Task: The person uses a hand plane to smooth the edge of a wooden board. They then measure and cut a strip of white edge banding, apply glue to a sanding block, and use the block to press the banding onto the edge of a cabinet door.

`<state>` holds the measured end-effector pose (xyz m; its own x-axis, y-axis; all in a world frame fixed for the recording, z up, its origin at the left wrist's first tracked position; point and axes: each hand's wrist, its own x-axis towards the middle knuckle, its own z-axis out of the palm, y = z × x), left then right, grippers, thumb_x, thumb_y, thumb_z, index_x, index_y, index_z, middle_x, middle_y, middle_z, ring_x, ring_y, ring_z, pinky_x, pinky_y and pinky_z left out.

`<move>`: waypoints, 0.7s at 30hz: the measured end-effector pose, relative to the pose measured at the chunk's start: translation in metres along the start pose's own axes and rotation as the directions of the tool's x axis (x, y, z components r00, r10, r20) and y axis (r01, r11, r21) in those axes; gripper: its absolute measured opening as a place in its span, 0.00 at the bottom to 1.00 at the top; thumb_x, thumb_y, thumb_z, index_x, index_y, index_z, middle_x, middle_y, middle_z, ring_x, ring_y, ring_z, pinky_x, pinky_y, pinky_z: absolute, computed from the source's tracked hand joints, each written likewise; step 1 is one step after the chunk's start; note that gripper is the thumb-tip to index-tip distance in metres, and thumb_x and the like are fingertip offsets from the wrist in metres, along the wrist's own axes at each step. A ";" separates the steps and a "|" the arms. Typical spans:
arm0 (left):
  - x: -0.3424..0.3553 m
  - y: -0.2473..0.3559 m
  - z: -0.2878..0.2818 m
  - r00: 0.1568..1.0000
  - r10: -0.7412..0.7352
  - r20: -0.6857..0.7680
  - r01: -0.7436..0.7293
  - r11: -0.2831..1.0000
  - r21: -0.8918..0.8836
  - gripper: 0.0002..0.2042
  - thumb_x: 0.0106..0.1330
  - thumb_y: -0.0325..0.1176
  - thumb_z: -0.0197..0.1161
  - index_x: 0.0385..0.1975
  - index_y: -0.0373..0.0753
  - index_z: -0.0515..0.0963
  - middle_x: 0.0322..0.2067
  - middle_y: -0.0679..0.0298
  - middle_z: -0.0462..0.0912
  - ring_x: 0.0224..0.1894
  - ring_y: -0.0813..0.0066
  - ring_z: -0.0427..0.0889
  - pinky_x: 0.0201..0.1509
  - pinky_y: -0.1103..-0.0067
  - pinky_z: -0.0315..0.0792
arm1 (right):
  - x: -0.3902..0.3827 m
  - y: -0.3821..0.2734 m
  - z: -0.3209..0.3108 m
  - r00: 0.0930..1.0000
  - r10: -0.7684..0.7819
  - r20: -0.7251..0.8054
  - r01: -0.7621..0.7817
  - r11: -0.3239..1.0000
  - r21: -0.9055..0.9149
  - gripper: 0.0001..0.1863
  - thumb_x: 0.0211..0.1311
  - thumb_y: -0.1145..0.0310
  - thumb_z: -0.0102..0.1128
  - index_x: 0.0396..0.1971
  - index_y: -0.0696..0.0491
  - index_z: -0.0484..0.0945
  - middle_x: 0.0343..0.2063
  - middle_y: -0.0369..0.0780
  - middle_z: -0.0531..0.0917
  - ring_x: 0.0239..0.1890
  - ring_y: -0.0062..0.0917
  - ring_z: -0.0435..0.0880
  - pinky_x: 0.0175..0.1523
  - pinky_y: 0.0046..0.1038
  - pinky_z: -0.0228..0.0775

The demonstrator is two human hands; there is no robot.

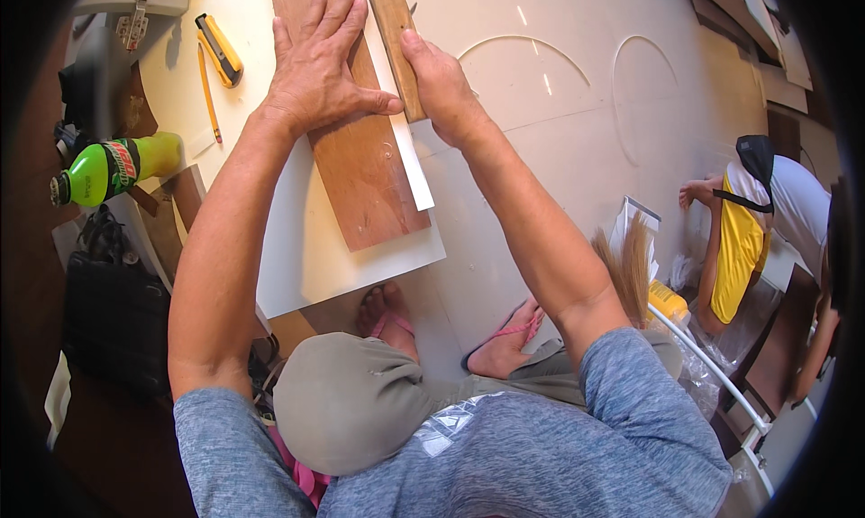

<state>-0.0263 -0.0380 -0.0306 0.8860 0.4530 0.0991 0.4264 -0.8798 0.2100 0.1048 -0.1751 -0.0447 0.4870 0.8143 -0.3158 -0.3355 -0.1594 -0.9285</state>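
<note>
My left hand [323, 72] lies flat with its fingers spread on a brown wooden board [371, 198], its thumb reaching across a narrow white strip [416, 180]. The board and strip rest lengthwise on a large white panel [347, 273]. My right hand [446, 90] is closed around the near end of a wooden batten [389, 13], thumb on top. The batten runs along the right edge of the white strip; its far end leaves the picture. Left of my left hand, a yellow utility knife [219, 51] and a pencil [210, 99] lie on the panel.
A green drink bottle [99, 174] lies at the left, above a black bag [115, 315]. A metal hinge [133, 21] is at the top left. Thin curved strips [532, 39] lie on the tiled floor. At the right are a broom [635, 257] and a crouching person [743, 248].
</note>
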 end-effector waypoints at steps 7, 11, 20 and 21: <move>0.001 -0.007 -0.005 0.997 0.057 0.048 -0.055 0.998 -0.024 0.74 0.28 0.85 0.66 0.80 0.49 0.51 0.81 0.64 0.48 0.83 0.60 0.38 0.81 0.44 0.27 | 0.043 -0.019 0.009 0.999 0.038 -0.019 -0.039 0.997 -0.063 0.34 0.78 0.43 0.47 0.55 0.65 0.76 0.43 0.46 0.83 0.44 0.28 0.82 0.50 0.30 0.75; 0.001 -0.002 -0.011 0.999 0.040 0.033 -0.039 0.998 -0.044 0.67 0.36 0.80 0.71 0.79 0.50 0.54 0.80 0.63 0.50 0.83 0.60 0.40 0.80 0.42 0.29 | 0.061 -0.027 0.012 1.000 0.024 0.006 -0.023 0.997 -0.074 0.31 0.81 0.47 0.44 0.57 0.62 0.77 0.44 0.44 0.85 0.45 0.27 0.83 0.52 0.29 0.76; 0.011 0.007 -0.031 0.923 -0.124 0.366 0.123 0.992 0.026 0.68 0.45 0.82 0.64 0.80 0.39 0.45 0.80 0.51 0.42 0.83 0.54 0.32 0.82 0.50 0.24 | 0.042 -0.023 0.010 0.989 -0.086 0.122 0.080 0.995 0.054 0.30 0.83 0.50 0.43 0.64 0.62 0.74 0.53 0.44 0.84 0.53 0.25 0.83 0.58 0.27 0.76; 0.010 0.006 -0.029 0.938 -0.104 0.330 0.107 0.994 0.010 0.69 0.45 0.82 0.64 0.80 0.39 0.45 0.80 0.51 0.42 0.83 0.54 0.32 0.82 0.50 0.24 | 0.040 -0.028 0.011 0.981 -0.119 0.153 0.106 0.990 0.092 0.30 0.83 0.50 0.43 0.64 0.62 0.73 0.54 0.44 0.83 0.53 0.25 0.83 0.58 0.27 0.76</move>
<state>-0.0207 -0.0344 -0.0006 0.8470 0.4690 -0.2503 0.5203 -0.8279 0.2093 0.1255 -0.1317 -0.0291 0.3940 0.9035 -0.1689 -0.3547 -0.0201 -0.9348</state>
